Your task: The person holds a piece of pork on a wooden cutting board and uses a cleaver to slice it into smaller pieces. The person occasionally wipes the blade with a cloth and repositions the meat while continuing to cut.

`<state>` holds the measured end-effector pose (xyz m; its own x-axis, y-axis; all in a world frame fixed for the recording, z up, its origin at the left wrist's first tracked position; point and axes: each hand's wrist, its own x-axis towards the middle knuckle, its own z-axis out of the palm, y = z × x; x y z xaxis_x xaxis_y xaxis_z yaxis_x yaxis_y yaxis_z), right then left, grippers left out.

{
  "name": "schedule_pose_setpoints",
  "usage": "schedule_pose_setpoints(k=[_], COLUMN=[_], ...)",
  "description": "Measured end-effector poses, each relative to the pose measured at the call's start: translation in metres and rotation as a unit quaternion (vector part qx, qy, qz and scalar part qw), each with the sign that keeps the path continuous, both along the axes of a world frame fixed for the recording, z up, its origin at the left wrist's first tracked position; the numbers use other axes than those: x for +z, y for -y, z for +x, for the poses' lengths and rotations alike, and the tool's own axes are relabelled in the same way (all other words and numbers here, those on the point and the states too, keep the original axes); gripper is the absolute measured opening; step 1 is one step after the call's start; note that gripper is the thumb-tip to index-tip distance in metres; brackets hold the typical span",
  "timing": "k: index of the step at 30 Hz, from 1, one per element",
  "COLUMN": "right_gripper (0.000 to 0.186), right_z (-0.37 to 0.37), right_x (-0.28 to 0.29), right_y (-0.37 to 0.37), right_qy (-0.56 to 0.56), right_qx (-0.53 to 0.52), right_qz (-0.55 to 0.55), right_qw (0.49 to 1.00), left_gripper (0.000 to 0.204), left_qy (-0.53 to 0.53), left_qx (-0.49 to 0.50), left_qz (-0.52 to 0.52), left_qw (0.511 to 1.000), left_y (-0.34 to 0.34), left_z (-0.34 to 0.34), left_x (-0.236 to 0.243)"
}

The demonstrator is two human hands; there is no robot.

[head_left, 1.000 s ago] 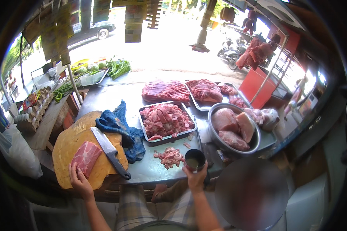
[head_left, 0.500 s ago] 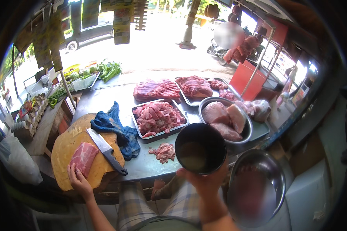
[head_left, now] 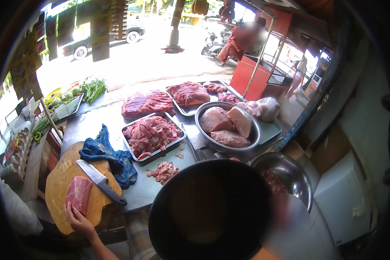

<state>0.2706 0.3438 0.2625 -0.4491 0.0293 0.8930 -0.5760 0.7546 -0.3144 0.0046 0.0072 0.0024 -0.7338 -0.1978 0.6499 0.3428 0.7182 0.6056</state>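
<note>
My left hand (head_left: pixel 79 222) lies flat on the near end of a pink slab of meat (head_left: pixel 78 193) on a round wooden chopping board (head_left: pixel 58 182). A cleaver (head_left: pixel 100 181) rests on the board just right of the slab. A dark round cup (head_left: pixel 210 210) is lifted close to the camera and fills the lower middle of the view. My right hand (head_left: pixel 260 256) holds it from below and is almost wholly hidden behind it.
On the metal table lie a blue cloth (head_left: pixel 106 154), a tray of cut meat (head_left: pixel 157 157), a small pile of meat scraps (head_left: pixel 164 171), a metal bowl of large chunks (head_left: pixel 203 134) and bigger slabs (head_left: pixel 145 103). A second metal bowl (head_left: pixel 297 177) sits lower right. Vegetables (head_left: pixel 89 89) lie far left.
My right hand has picked the dark cup up from the table edge and raised it toward the camera, so it now looms large. The left hand has stayed on the meat.
</note>
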Motion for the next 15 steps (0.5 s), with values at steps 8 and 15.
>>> schedule_pose_setpoints(k=[8,15], right_gripper=[0.063,0.043], right_z=[0.014,0.024], right_x=[0.014,0.027], right_y=[0.014,0.021], right_qy=[0.000,-0.013], right_qx=[-0.064,-0.098], right_qz=[-0.013,-0.021], right_qw=[0.998,0.995], left_gripper=[0.029,0.029], left_qy=[0.003,0.006], left_qx=[-0.008,-0.007], left_qz=[0.001,-0.005], left_qw=[1.000,1.000], left_y=[0.001,0.003], left_z=[-0.001,-0.001], left_x=[0.002,0.000])
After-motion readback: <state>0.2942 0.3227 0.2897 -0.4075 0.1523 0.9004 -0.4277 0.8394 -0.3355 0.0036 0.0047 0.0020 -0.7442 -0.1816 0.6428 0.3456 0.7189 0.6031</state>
